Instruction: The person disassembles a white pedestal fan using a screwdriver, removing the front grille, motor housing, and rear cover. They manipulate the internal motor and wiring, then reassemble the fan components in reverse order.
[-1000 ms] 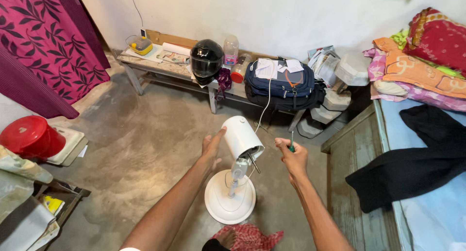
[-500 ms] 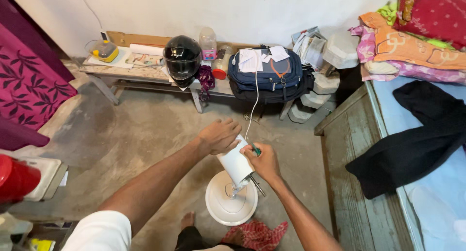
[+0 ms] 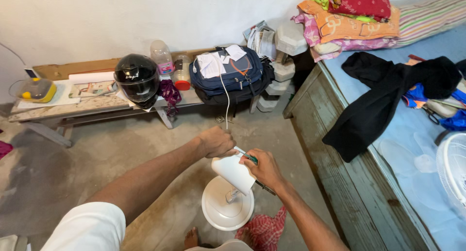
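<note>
**Q:** Head view first: what are the two hands on?

**A:** The left hand [image 3: 217, 141] is closed over the top of a white plastic fan motor housing [image 3: 234, 172], which tilts on a short neck above its round white plastic base [image 3: 221, 213] on the concrete floor. The right hand [image 3: 262, 167] presses against the housing's right side, its fingers closed around a green-handled screwdriver [image 3: 253, 159] whose dark shaft sticks out below the palm.

**Q:** Any packages or labels around?

**A:** On the low wooden counter [image 3: 73, 108] along the wall stands a clear plastic bottle with a pink label [image 3: 162, 61], beside a small jar with a red lid [image 3: 182, 75]. White paper slips [image 3: 211, 64] lie on a dark blue backpack [image 3: 231, 77], and a yellow lidded box [image 3: 34, 89] sits at the counter's left end. A glossy black helmet [image 3: 138, 78] rests just left of the bottle.

**Q:** And on the right?

**A:** A black garment [image 3: 383, 100] drapes over the edge of a blue-sheeted bed [image 3: 412, 134].
</note>
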